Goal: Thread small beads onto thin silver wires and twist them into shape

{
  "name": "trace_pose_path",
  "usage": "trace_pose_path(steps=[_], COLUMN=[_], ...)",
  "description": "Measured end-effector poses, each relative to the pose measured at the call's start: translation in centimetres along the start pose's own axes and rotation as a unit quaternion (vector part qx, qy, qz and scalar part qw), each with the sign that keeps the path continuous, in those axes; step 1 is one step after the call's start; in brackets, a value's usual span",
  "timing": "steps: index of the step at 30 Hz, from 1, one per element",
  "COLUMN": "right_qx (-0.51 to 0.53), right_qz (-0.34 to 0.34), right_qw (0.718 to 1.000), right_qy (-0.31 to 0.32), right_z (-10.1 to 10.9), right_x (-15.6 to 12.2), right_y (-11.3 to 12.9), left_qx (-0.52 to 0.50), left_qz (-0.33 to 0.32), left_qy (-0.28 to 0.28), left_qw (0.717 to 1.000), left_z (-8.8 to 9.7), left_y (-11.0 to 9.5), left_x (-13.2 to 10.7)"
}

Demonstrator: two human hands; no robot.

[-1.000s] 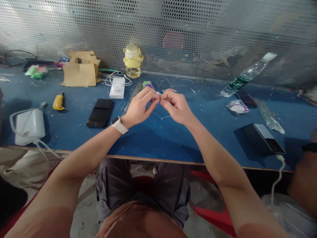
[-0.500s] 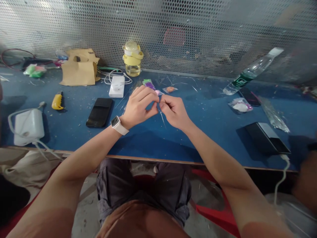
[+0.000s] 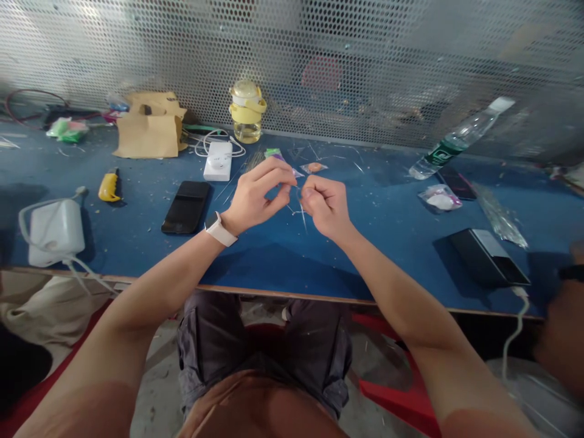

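Note:
Above the middle of the blue table, my left hand [image 3: 263, 196] has its fingers curled and its thumb close to the index fingertip, at a thin clear strand. My right hand [image 3: 327, 205] is closed, thumb against the bent fingers, pinching the same thin clear strand [image 3: 303, 218]. Its loose end hangs below the fingers; whether it is wire or plastic line I cannot tell. The fingertips of the two hands are a small gap apart. Behind them lie a small bag with an orange piece [image 3: 314, 167] and a green and purple packet [image 3: 272, 152], partly hidden by my left hand.
A black phone [image 3: 186, 207], white charger [image 3: 218, 161] and yellow cutter [image 3: 109, 187] lie left. A yellow-lidded bottle [image 3: 247, 112] stands by the perforated panel [image 3: 387, 67]. On the right are a tilted water bottle [image 3: 460, 140], a plastic bag [image 3: 440, 199] and a black box-shaped device [image 3: 486, 258].
My right hand has moved slightly right and its fingers have turned, widening the gap between my hands. My left thumb and index fingertip have come a little apart. The view has shifted slightly.

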State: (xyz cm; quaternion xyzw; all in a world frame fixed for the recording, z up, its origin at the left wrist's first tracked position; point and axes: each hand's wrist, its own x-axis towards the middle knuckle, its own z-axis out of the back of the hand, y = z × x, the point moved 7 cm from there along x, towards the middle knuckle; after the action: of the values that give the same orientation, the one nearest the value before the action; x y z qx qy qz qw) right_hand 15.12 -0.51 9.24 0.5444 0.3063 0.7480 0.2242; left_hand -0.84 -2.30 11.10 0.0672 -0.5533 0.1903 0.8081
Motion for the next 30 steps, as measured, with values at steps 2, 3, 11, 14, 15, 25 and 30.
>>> trace_pose_path(steps=[2,3,11,14,15,25,30], right_qx=[0.003,0.000,-0.045,-0.057,-0.060,-0.106,-0.127], right_qz=[0.009,0.012,0.021,0.011,0.007,-0.024,-0.021], right_qw=[1.000,1.000,0.999,0.998,0.998,0.994,0.991], right_qy=[-0.005,-0.004,0.000,0.001,0.000,0.021,0.042], right_z=[0.2,0.2,-0.3,-0.3,-0.3,0.2,-0.3], right_x=[0.0,0.0,0.4,0.5,0.5,0.7,0.3], right_y=[-0.3,-0.3,1.3,1.4,1.3,0.5,0.7], left_qx=[-0.008,-0.011,-0.020,-0.016,-0.014,0.038,0.025], left_qz=[0.012,0.018,0.032,0.041,0.045,0.078,0.054], left_qy=[0.010,0.012,-0.003,-0.009,-0.011,0.004,-0.024], left_qw=[1.000,1.000,0.999,0.999,0.999,0.996,0.998], left_z=[-0.2,-0.2,-0.2,-0.1,-0.1,-0.3,-0.2], left_y=[0.0,0.0,0.0,0.0,0.0,0.7,0.6], left_x=[0.0,0.0,-0.4,-0.4,-0.4,-0.5,-0.3])
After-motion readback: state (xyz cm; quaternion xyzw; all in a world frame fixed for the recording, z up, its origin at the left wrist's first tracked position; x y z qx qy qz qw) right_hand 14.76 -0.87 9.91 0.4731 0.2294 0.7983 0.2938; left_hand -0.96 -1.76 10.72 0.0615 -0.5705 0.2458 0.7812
